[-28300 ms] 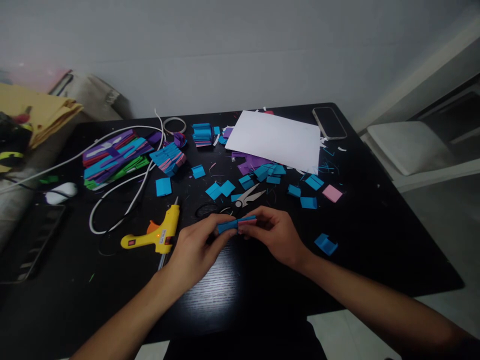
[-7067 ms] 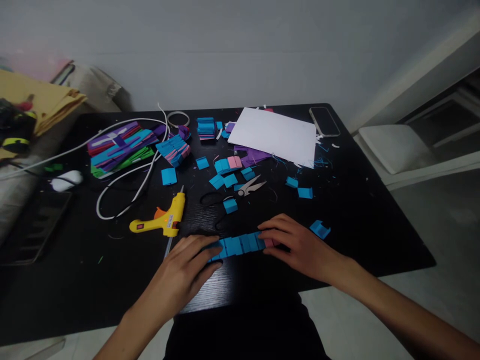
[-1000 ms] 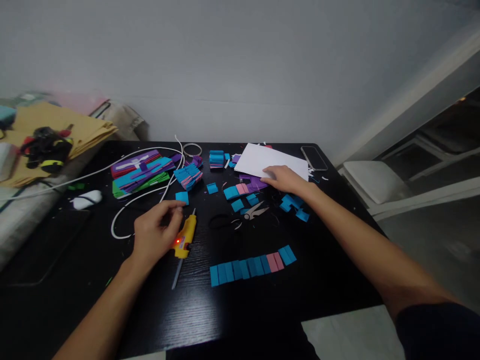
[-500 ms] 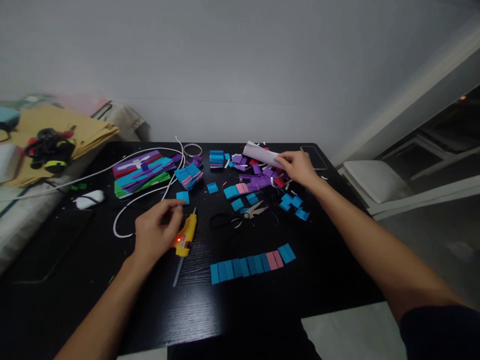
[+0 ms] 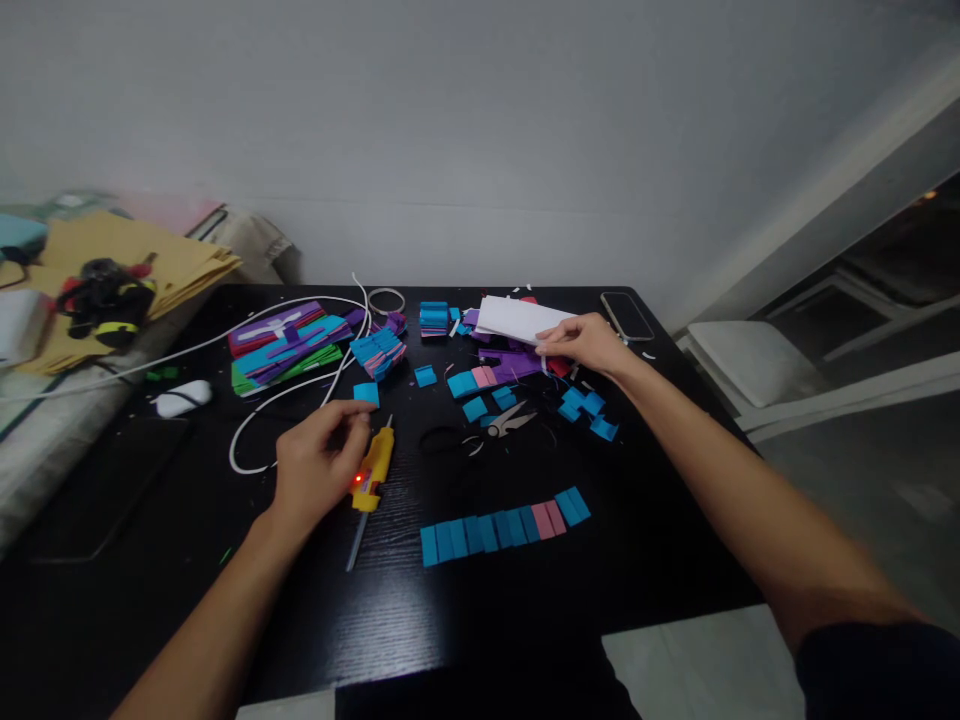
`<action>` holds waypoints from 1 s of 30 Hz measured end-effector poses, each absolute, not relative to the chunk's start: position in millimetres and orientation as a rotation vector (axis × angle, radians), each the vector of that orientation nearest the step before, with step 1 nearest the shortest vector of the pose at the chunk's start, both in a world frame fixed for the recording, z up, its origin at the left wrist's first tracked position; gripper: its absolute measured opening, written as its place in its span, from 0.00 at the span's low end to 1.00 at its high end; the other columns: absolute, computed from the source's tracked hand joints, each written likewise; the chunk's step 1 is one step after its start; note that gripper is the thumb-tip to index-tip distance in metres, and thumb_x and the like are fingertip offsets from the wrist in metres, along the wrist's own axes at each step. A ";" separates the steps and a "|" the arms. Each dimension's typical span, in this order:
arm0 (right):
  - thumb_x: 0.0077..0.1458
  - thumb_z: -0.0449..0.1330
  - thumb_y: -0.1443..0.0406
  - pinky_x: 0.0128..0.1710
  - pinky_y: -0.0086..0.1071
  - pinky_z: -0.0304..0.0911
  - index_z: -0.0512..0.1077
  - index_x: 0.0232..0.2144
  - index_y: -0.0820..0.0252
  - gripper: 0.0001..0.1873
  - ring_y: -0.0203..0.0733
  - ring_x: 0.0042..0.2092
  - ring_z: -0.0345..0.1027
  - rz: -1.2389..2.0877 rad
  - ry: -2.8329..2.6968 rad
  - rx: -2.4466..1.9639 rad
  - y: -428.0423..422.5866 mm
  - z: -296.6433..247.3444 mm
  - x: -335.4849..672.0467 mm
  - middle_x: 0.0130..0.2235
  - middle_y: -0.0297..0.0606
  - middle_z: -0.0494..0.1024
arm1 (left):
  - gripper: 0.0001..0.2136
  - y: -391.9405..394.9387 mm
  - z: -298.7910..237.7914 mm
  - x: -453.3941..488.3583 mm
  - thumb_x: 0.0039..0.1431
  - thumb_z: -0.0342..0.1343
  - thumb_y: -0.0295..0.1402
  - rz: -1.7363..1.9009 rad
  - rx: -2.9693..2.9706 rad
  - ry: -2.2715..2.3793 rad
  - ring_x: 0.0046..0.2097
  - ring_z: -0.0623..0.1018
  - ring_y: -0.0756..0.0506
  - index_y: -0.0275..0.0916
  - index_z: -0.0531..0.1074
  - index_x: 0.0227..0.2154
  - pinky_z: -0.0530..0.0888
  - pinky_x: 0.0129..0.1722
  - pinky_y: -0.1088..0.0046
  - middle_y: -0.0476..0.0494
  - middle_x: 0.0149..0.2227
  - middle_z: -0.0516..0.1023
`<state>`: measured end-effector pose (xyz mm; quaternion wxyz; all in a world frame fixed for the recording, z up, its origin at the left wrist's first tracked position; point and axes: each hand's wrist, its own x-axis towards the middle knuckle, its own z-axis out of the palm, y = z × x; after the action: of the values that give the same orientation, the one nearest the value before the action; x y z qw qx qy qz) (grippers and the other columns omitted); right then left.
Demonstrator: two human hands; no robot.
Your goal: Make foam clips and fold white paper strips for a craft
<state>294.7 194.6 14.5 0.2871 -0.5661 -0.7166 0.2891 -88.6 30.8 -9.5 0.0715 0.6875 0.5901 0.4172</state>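
My right hand point(image 5: 581, 342) pinches the near right edge of a folded white paper point(image 5: 514, 318), held over a pile of purple and red paper pieces point(image 5: 510, 361). On the left, my left hand point(image 5: 321, 455) hovers with loosely curled fingers, thumb and index apart. Its index fingertip is at the lower edge of a blue paper square point(image 5: 367, 393); whether they touch I cannot tell. Just right of this hand lies a yellow glue gun point(image 5: 377, 462), its red light on and a glue stick out its back. A row of blue and pink folded paper pieces point(image 5: 487, 533) lies in front.
Scissors point(image 5: 507, 424) with dark handles lie mid-table among blue pieces point(image 5: 592, 404). Bundled paper strips point(image 5: 285, 340), a white cable point(image 5: 236, 440) and a white mouse-shaped item point(image 5: 184, 398) are left. A tape ring point(image 5: 386, 300) and a phone point(image 5: 627, 316) sit at the back.
The white paper has turned from a rolled-looking, edge-on shape to a flatter, broader face, as my right hand shifted slightly left and nearer. My left hand moved slightly right.
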 end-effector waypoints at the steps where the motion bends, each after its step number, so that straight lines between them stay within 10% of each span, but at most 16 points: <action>1: 0.46 0.74 0.58 0.46 0.46 0.76 0.80 0.23 0.58 0.11 0.53 0.43 0.82 0.815 -1.926 -1.506 193.5 16.4 294.4 0.43 0.47 0.87 | 0.09 31.0 -9.1 -88.5 0.63 0.56 0.36 1.255 2.055 1.767 0.29 0.79 0.49 0.40 0.80 0.39 0.73 0.32 0.74 0.49 0.30 0.83; 12: 0.60 0.63 0.62 0.50 0.47 0.68 0.74 0.36 0.55 0.03 0.50 0.43 0.78 0.428 -1.747 -1.447 165.3 56.1 278.8 0.36 0.40 0.84 | 0.10 31.6 -5.2 -80.5 0.65 0.54 0.36 1.324 1.952 1.759 0.33 0.80 0.47 0.38 0.79 0.38 0.76 0.37 0.71 0.46 0.31 0.83; 23: 0.50 0.73 0.60 0.41 0.38 0.73 0.80 0.38 0.50 0.12 0.41 0.36 0.77 0.598 -1.270 -0.910 99.3 138.8 261.1 0.32 0.31 0.82 | 0.32 44.3 44.6 -49.4 0.60 0.64 0.47 1.287 1.695 1.228 0.66 0.72 0.36 0.45 0.64 0.65 0.71 0.63 0.55 0.36 0.67 0.69; 30: 0.48 0.74 0.54 0.26 0.34 0.72 0.77 0.35 0.51 0.15 0.42 0.28 0.76 1.136 -1.136 -1.128 98.2 93.3 258.0 0.30 0.34 0.83 | 0.18 27.4 57.0 -17.0 0.59 0.65 0.48 1.148 1.232 0.972 0.26 0.79 0.47 0.40 0.76 0.43 0.76 0.24 0.72 0.47 0.30 0.81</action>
<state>258.0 98.2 93.3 0.5560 -0.4777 -0.4810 0.4810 -17.0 27.4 57.0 0.5635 0.5235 0.4131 0.4876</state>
